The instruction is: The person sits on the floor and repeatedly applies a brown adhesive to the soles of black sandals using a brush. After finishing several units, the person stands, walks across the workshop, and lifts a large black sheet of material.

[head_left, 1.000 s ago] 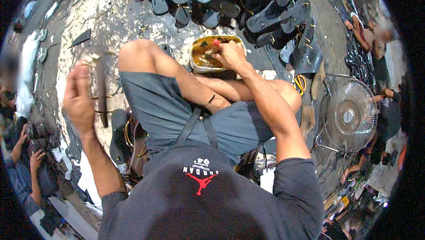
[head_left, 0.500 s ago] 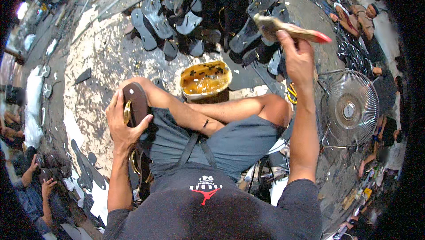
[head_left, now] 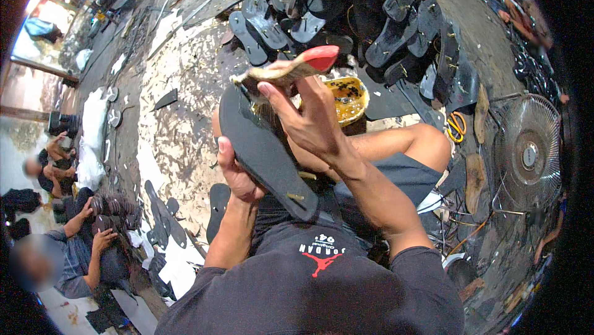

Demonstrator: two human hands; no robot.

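My left hand holds a black sandal sole up close in front of me, gripping its left edge. My right hand grips a brush with a red handle and presses its bristle end on the top of the sole. Behind the hands, on the floor between my knees, sits a tin of yellow glue. I sit cross-legged in grey shorts and a black shirt.
A heap of black sandals lies on the floor ahead. A floor fan stands at the right, with wires and orange-handled scissors near it. Loose soles lie at my left. Other people sit working at the far left.
My left hand has lifted the sole from my knee up in front of me. My right hand has swung the brush from high at the right down onto the sole.
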